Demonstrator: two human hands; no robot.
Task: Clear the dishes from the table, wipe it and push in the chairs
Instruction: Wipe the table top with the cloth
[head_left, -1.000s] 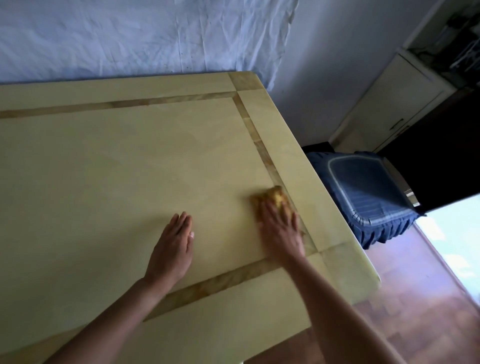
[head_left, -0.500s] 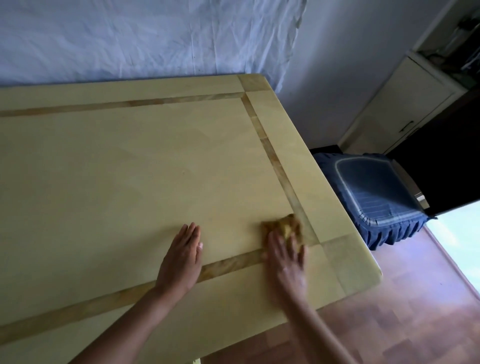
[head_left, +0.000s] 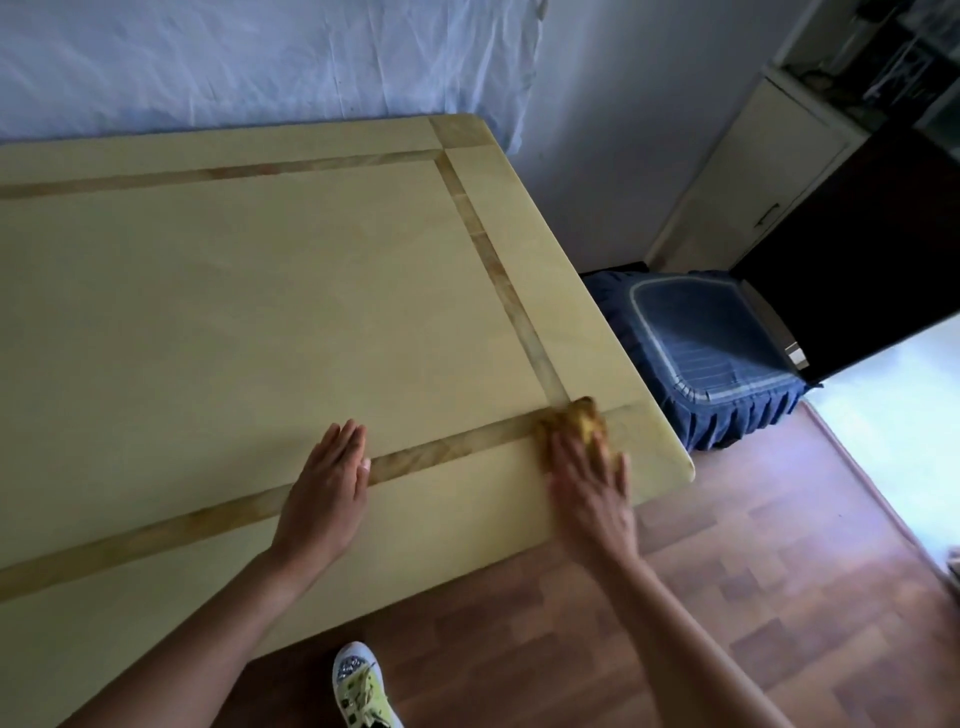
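Note:
A pale yellow table (head_left: 249, 312) with darker inlaid bands fills the left and middle of the view; no dishes stand on the part I see. My right hand (head_left: 589, 483) presses a yellow-brown cloth (head_left: 579, 423) flat on the tabletop near its front right corner, where two bands cross. My left hand (head_left: 332, 480) lies flat on the table with fingers together, holding nothing, a little left of the cloth. A chair with a blue skirted seat cover (head_left: 701, 358) stands beyond the table's right edge, pulled out from it.
Wooden parquet floor (head_left: 753, 571) runs along the table's front and right. My shoe (head_left: 361, 686) shows at the bottom. A cream cabinet (head_left: 753, 171) and a dark unit (head_left: 857, 260) stand at the back right. A wrinkled white sheet (head_left: 260, 57) hangs behind the table.
My right hand has dragged the cloth toward me and to the right, from inside the inlaid band to the band crossing by the corner. The left hand has slid back toward the front edge.

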